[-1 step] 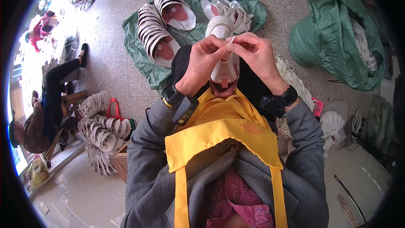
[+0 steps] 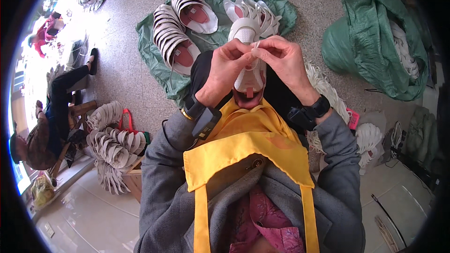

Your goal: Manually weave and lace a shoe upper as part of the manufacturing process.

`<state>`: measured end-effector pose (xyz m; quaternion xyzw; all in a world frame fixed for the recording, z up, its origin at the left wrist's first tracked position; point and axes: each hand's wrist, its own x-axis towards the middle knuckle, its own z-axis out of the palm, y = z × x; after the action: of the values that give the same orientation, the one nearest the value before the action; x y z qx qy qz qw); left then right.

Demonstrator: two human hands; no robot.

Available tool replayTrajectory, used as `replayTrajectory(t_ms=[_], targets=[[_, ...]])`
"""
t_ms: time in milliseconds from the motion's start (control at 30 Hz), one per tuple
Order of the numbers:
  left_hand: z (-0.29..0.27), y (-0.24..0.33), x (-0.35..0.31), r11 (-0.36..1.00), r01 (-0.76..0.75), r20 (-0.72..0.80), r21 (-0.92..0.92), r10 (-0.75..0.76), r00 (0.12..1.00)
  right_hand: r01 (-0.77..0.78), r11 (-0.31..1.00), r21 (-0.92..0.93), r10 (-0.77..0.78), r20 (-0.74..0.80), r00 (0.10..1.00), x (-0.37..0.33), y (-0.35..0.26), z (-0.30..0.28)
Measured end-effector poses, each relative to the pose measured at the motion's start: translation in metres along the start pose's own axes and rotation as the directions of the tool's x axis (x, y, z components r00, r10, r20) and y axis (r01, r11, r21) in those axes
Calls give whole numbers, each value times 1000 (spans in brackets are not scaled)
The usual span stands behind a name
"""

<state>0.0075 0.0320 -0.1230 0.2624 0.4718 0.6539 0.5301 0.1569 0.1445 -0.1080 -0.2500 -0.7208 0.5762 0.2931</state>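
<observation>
Pinching white lace (image 2: pixel 256 45) with left hand (image 2: pixel 228 63) and right hand (image 2: pixel 282 58), over white shoe (image 2: pixel 247 83). Close to edge of green sheet (image 2: pixel 221 3), with speckled floor (image 2: pixel 310 21) between sheet and green sack (image 2: pixel 361 42).

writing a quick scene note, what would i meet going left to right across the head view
Seated person at the far left → fanned stacks of white shoe pieces → left hand → right hand → bulging green sack.

Left arm (image 2: pixel 165 152) angles toward one o'clock, right arm (image 2: pixel 338 143) toward eleven; left hand (image 2: pixel 225 68) and right hand (image 2: pixel 285 61) nearly meet at twelve, thumbs (image 2: pixel 263 55) and forefingers (image 2: pixel 269 42) pinched together.
</observation>
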Motion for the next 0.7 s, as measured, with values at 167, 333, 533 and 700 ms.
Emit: replayTrajectory(t_ms=[167, 333, 533, 700], targets=[[0, -2, -2, 966, -35, -46, 256, 48, 998, -89, 994, -67, 89, -4, 996, -2, 0, 5], [-10, 19, 4, 469, -385, 213, 795, 378, 901, -131, 991, -27, 131, 19, 991, 2, -14, -2], [-35, 7, 23, 349, -481, 373, 804, 334, 865, -75, 988, -133, 90, 107, 990, 2, -49, -3], [-34, -2, 23, 308, -454, 344, 836, 350, 871, 25, 998, -51, -20, 99, 995, 8, -101, 3]])
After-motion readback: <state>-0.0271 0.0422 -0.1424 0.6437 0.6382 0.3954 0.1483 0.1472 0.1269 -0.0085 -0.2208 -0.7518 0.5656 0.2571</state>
